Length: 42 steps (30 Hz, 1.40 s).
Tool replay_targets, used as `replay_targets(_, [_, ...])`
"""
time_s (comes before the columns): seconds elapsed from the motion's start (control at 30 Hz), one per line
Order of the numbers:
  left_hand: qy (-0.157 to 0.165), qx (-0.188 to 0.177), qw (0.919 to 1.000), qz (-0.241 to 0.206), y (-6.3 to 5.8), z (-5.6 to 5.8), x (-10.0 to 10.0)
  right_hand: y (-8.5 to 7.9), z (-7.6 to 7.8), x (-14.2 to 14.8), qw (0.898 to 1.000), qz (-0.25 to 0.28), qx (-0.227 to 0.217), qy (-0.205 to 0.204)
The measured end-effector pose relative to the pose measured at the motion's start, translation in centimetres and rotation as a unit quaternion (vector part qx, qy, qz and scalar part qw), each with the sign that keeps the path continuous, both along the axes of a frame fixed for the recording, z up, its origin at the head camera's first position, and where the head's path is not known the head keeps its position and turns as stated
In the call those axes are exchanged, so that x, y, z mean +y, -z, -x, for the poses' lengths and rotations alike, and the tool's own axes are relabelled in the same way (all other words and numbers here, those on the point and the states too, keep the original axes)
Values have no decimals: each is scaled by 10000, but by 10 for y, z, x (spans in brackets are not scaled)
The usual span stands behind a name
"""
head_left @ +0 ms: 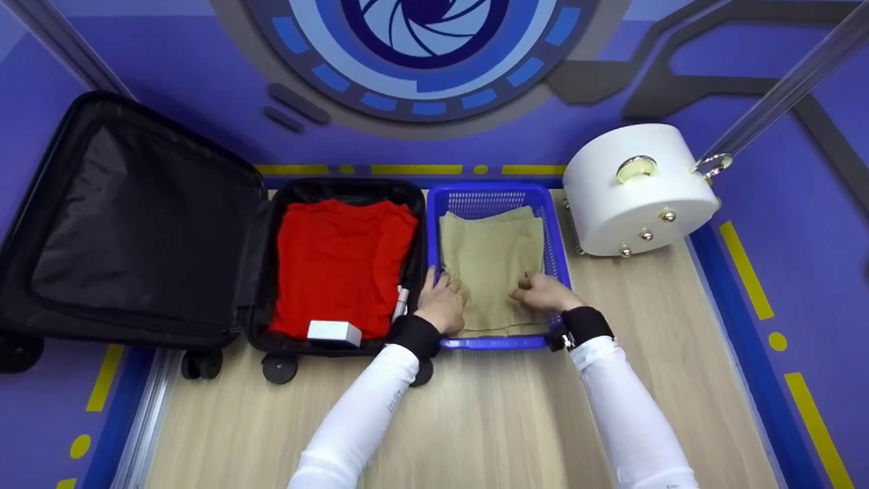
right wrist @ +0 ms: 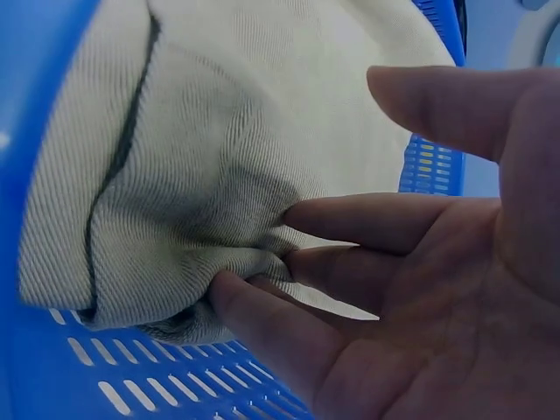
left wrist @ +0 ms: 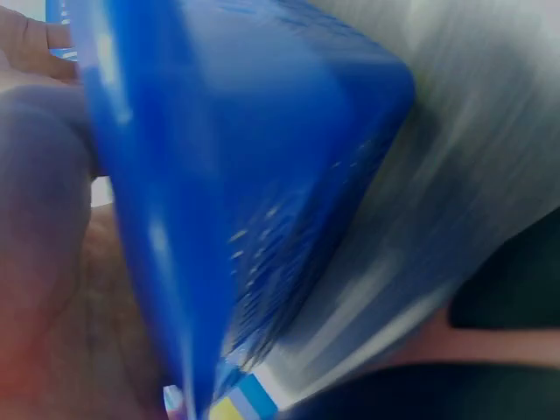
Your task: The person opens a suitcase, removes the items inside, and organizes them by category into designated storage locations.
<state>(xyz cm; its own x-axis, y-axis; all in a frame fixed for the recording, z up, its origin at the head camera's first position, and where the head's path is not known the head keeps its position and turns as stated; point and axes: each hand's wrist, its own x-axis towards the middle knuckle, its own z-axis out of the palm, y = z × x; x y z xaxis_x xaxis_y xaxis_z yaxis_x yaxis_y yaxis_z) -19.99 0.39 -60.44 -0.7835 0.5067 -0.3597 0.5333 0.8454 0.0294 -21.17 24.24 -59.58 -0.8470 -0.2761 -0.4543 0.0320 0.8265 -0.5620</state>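
A folded khaki garment (head_left: 492,251) lies in a blue plastic basket (head_left: 555,238); its exact kind is not clear. At the basket's left rim, my left hand (head_left: 442,303) reaches inside, fingers on the garment's near left edge. In the left wrist view the basket's blue wall (left wrist: 262,114) hides part of that hand. My right hand (head_left: 546,292) is at the garment's right side. The right wrist view shows its fingertips (right wrist: 229,293) pressing into a bunched fold, while the thumb (right wrist: 437,101) stands apart from the cloth.
Left of the basket lies an open black suitcase (head_left: 146,238) with a red garment (head_left: 343,265), a small white box (head_left: 333,331) and a pale slim tube (head_left: 400,301) inside. A white round-sided case (head_left: 628,204) with metal studs stands at the right, near the wall.
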Motion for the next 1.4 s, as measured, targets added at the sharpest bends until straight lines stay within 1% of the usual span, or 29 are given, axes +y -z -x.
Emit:
replay_targets(0.13, [-14, -66, 9999, -105, 0, -1, -2, 0, 2, -1, 9997, 13, 232, -120])
replay_targets(0.2, [-57, -65, 9996, -268, -1, 0, -4, 0, 2, -2, 9992, 60, 388, -98])
replay_targets(0.3, [-161, 103, 9970, -744, -2, 0, -9, -2, 0, -3, 9982, 160, 570, 103])
replay_targets(0.37, [-294, 257, 9913, -1253, -4, 1, -15, -6, -2, -4, 9969, 249, 679, 324])
replay_targets(0.4, [-392, 282, 9870, -1534, -6, 2, -19, -8, -4, -5, 9960, 303, 708, 445])
replay_targets(0.47, [-648, 311, 9752, -2092, -8, 4, -30, -12, -4, -10, 9936, 439, 820, 638])
replay_targets(0.5, [-802, 288, 9679, -2365, -10, 5, -36, -14, -4, -13, 9920, 514, 911, 709])
replay_targets(0.6, [-1243, 281, 9475, -2934, -17, 8, -56, -22, -3, -25, 9865, 761, 1152, 881])
replay_targets(0.7, [-1659, 316, 9307, -3244, -25, 10, -78, -30, -2, -40, 9797, 1063, 1326, 1064])
replay_targets(0.8, [-2095, 285, 9137, -3470, -31, 13, -102, -34, -1, -58, 9718, 1458, 1372, 1243])
replay_targets(0.93, [-2663, 171, 8849, -3818, -35, 18, -133, -34, 0, -85, 9595, 2096, 1340, 1322])
replay_targets(1.03, [-3044, 80, 8642, -4006, -36, 21, -155, -33, 1, -106, 9510, 2504, 1230, 1336])
replay_targets(1.07, [-3174, 56, 8584, -4030, -36, 22, -163, -33, 1, -113, 9492, 2586, 1184, 1346])
replay_targets(1.17, [-3657, -114, 8415, -3974, -33, 25, -187, -29, 3, -133, 9425, 2878, 971, 1395])
replay_targets(1.27, [-4200, -473, 8244, -3766, -29, 27, -213, -22, 6, -154, 9369, 3098, 721, 1448])
replay_targets(1.3, [-4372, -638, 8170, -3706, -27, 26, -221, -20, 7, -160, 9346, 3182, 650, 1451])
replay_targets(1.33, [-4520, -820, 8106, -3632, -25, 26, -229, -17, 8, -166, 9325, 3247, 587, 1467])
replay_targets(1.4, [-4752, -1139, 7968, -3555, -20, 23, -241, -12, 9, -178, 9314, 3298, 503, 1458])
